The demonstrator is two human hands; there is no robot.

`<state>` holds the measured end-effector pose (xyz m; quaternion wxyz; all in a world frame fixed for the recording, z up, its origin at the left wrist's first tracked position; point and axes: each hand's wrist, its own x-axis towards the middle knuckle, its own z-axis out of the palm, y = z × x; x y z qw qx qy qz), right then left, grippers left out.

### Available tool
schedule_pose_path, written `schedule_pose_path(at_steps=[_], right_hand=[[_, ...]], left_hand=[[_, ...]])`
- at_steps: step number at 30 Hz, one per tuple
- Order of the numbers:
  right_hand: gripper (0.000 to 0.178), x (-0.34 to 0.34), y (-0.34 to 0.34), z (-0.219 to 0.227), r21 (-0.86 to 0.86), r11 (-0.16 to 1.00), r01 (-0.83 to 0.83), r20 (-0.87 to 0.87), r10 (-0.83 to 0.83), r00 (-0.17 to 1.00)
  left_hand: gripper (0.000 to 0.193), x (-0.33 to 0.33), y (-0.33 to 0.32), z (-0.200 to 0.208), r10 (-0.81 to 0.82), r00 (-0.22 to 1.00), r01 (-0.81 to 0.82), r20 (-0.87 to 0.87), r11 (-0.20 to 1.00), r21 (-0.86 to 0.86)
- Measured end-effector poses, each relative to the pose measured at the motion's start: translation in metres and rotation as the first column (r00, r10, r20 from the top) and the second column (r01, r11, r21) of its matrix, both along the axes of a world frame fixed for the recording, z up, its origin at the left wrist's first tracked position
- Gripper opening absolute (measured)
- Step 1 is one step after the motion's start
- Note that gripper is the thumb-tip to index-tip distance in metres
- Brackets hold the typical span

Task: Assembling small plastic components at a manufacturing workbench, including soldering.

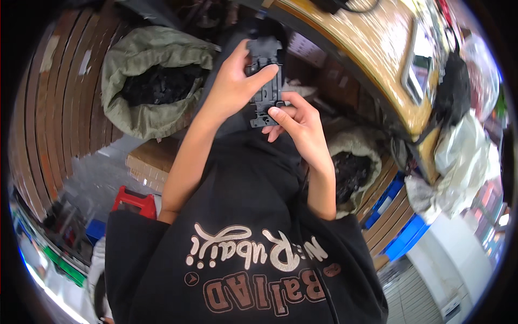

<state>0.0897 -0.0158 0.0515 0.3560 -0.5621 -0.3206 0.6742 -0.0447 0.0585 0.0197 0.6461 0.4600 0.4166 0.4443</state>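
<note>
A long black plastic part (264, 96) with slots and raised ribs lies upright between my two hands, above my lap. My left hand (237, 81) grips its upper left side, the thumb laid across its face and the fingers behind. Lower down, my right hand (298, 120) holds the right edge near the bottom end, thumb on the front and fingers curled beneath. What exactly the part belongs to I cannot make out.
To the left stands an open grey-green sack (156, 116) of black pieces; another sack (372, 146) of dark pieces is at the right. Stacked brown cardboard (65, 102) lines the left. A wooden table (372, 59) reaches across the upper right. A red tool (135, 201) lies at lower left.
</note>
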Motion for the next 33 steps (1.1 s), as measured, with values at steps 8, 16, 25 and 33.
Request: schedule_pose_path(at_steps=[8, 16, 25, 33], right_hand=[[0.023, 0.095, -0.119, -0.065, 0.382, 0.903, 0.197, 0.712, -0.423, 0.561], [0.047, 0.202, -0.288, -0.181, 0.31, 0.038, 0.95, 0.533, -0.834, -0.141], [0.046, 0.248, -0.32, -0.153, 0.198, -0.031, 0.98, 0.633, -0.76, -0.151], [0.02, 0.217, -0.104, 0.074, 0.798, 0.176, 0.576, 0.198, -0.98, 0.024]], left_hand=[[0.034, -0.027, -0.025, -0.04, -0.189, 0.932, 0.073, -0.31, 0.933, -0.351], [0.023, -0.03, -0.018, -0.062, -0.196, 0.942, 0.061, -0.272, 0.898, -0.436], [0.019, -0.057, -0.016, -0.072, -0.086, 0.96, -0.025, -0.266, 0.921, -0.389], [0.017, -0.058, -0.028, -0.002, -0.115, 0.979, 0.061, -0.169, 0.954, -0.295]])
